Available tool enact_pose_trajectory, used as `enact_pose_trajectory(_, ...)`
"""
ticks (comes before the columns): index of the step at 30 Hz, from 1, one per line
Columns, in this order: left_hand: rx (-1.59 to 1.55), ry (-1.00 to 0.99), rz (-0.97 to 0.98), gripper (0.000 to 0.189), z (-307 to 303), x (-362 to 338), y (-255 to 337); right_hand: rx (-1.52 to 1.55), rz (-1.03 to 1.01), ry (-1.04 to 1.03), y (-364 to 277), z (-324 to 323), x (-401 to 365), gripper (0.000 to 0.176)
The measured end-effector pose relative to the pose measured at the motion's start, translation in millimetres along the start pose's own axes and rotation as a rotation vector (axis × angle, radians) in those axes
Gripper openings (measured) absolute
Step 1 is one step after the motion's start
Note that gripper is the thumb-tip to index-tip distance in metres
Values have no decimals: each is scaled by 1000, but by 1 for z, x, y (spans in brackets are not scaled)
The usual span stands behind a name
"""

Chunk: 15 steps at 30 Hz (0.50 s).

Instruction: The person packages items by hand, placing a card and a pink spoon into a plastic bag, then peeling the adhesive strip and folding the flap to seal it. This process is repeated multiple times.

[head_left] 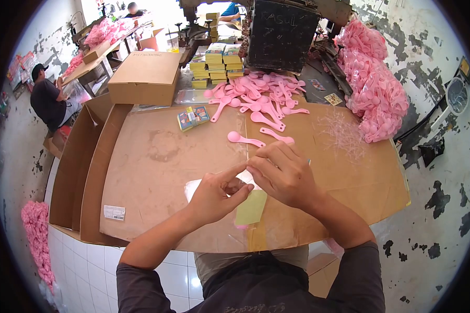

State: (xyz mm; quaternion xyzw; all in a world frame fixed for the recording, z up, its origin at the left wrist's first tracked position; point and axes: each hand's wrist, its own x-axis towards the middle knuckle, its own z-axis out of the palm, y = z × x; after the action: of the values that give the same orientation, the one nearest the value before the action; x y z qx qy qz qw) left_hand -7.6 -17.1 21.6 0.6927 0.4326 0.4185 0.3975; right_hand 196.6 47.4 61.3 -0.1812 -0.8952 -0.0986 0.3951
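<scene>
My left hand [219, 192] and my right hand [286, 175] meet above the front middle of the cardboard-covered table. The right hand's fingers are pinched together, its fingertips touching the left index finger; anything between them is too small to make out. The left thumb and index finger are curved and apart at the tips. Below lies a yellow-green card [251, 207], with a bit of pink at its lower end. White, clear-looking plastic [192, 189] shows partly under the left hand. Two pink plastic scoops [245, 139] [277, 135] lie just beyond my hands.
A heap of pink scoops [266, 94] lies at the back, beside stacked card bundles [216, 62]. One bundle [193, 118] sits nearer. Clear plastic strips [342, 136] are scattered right. Bagged pink scoops [376, 88] hang there. Cartons [143, 75] stand left; a seated person [49, 99] works beyond.
</scene>
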Motion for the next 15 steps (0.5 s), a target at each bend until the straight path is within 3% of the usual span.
enact_pose_trajectory(11,-30,5,-24,55,0,-1,2,-57,-27,1,-2,9,-4,18)
enact_pose_trajectory(15,42,-24,-54,50,-4,0,4,312,283,1,11,-3,-2,12)
